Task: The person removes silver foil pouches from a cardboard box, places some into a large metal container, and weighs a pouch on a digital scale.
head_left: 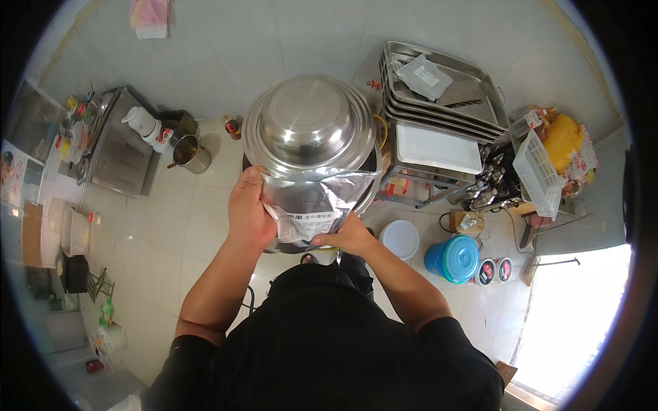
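Between my hands is a silver foil pouch (312,202) with a pale printed label, held up in front of my body. My left hand (248,211) is closed on its left edge, fingers partly behind the foil. Lower down on the right side, my right hand (348,236) grips the pouch with the thumb across its front. Just beyond the pouch stands a large round metal pot, partly hidden by it. On top of that pot lies an upturned steel basin (308,120) with a wide rim.
Stacked metal trays (445,89) with another foil packet (423,77) on top stand right of the pot. A blue lidded bucket (452,259) and a white round lid (399,239) are on the floor. A steel pot (192,156) sits at left, near a metal counter (120,147).
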